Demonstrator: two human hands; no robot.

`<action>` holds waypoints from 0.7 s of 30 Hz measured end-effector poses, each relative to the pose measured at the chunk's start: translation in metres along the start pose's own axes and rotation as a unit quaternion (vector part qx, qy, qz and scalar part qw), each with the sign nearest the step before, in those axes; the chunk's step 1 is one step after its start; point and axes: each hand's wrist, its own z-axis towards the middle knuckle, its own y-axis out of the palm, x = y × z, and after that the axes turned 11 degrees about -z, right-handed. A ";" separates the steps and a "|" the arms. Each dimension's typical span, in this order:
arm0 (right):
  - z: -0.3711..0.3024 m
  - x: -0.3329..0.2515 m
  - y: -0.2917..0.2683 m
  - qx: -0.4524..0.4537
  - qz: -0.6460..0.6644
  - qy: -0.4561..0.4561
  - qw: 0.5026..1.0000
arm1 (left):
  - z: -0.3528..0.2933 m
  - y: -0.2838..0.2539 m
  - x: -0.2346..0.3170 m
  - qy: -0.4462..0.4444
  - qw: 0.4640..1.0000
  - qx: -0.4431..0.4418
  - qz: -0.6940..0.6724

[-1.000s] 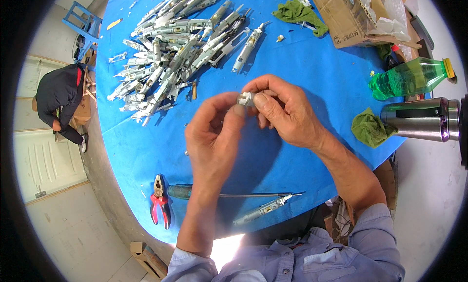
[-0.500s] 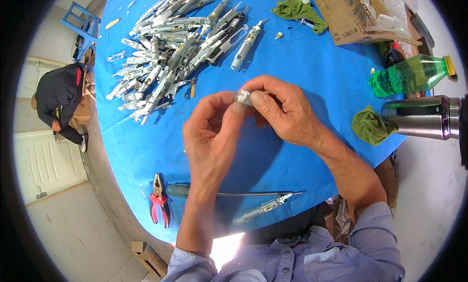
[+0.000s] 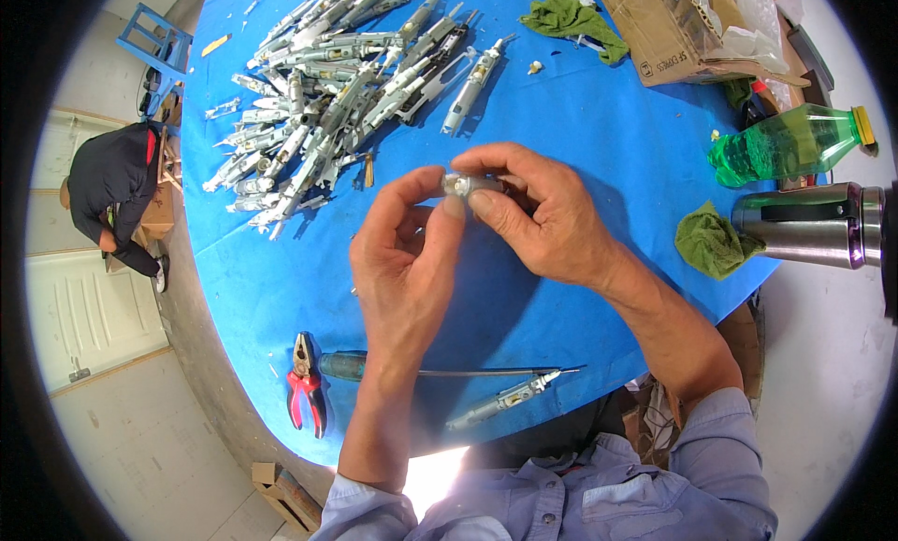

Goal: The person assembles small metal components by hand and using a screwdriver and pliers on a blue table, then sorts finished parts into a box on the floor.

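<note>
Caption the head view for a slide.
Bare left hand and bare right hand hold a small silvery part above a blue tabletop bearing heaped slender grey parts.

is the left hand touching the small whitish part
Touching. The head view shows the left hand pinching the small whitish part at its left end between thumb and forefinger.

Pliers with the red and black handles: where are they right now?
In the head view, the red-and-black-handled metal pliers lie at lower left on the blue table cover, just left of the long screwdriver's dark teal handle.
</note>
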 end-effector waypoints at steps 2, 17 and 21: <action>0.001 -0.001 -0.002 -0.004 0.001 0.007 1.000 | 0.000 0.001 0.003 -0.013 1.000 0.007 -0.003; 0.001 0.002 0.001 0.012 -0.001 -0.005 1.000 | 0.001 -0.001 0.000 -0.008 1.000 -0.014 -0.005; 0.001 -0.001 0.000 0.003 -0.021 0.000 1.000 | 0.000 -0.002 -0.002 -0.004 1.000 -0.011 0.014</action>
